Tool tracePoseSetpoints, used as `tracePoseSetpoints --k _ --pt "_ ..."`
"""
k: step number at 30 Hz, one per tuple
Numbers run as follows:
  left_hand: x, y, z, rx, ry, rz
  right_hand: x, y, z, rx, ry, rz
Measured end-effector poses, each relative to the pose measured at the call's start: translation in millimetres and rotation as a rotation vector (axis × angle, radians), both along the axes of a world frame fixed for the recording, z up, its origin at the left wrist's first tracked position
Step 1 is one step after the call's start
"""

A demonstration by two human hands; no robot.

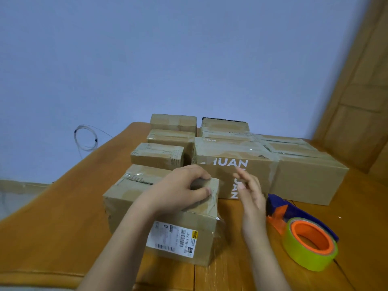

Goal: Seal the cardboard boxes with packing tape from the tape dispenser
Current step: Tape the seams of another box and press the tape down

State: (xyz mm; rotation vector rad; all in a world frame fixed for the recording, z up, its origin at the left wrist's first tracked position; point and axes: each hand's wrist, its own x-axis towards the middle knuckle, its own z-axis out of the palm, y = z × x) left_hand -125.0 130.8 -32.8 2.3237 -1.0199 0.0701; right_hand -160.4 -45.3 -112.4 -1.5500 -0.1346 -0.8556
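While the left hand (178,190) grips the box (163,211), the right hand (249,194) hovers slack (blurred).

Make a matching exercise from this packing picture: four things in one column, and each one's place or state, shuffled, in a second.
Things
1. left hand
2. right hand
3. tape dispenser
4. box with white HUAN lettering

Places or states
A. lies on the wooden table, nobody holding it
B. fingers curled over the labelled box's far top corner
C. stands behind both hands
D. raised, fingers loose, holding nothing

Pairs: 1-B, 2-D, 3-A, 4-C
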Motion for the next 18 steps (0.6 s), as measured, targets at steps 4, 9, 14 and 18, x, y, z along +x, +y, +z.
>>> tracePoseSetpoints --k 4,9,14,18 --pt "0.4 -0.5 -1.3 -0.029 0.015 0.015 13.6 9.1 0.5 0.070 0.079 0.166" --pt "1.1 -0.3 -1.8 -0.031 0.006 -0.006 19.5 11.8 -7.5 0.116 0.106 0.220" --pt "0.3 -0.5 -1.3 -0.040 0.020 -0.026 20.4 11.4 -9.0 0.141 0.087 0.183" --pt "-0.4 -1.0 -0.2 -0.029 0.019 -0.022 21.3 11.1 -9.4 0.150 0.111 0.144"
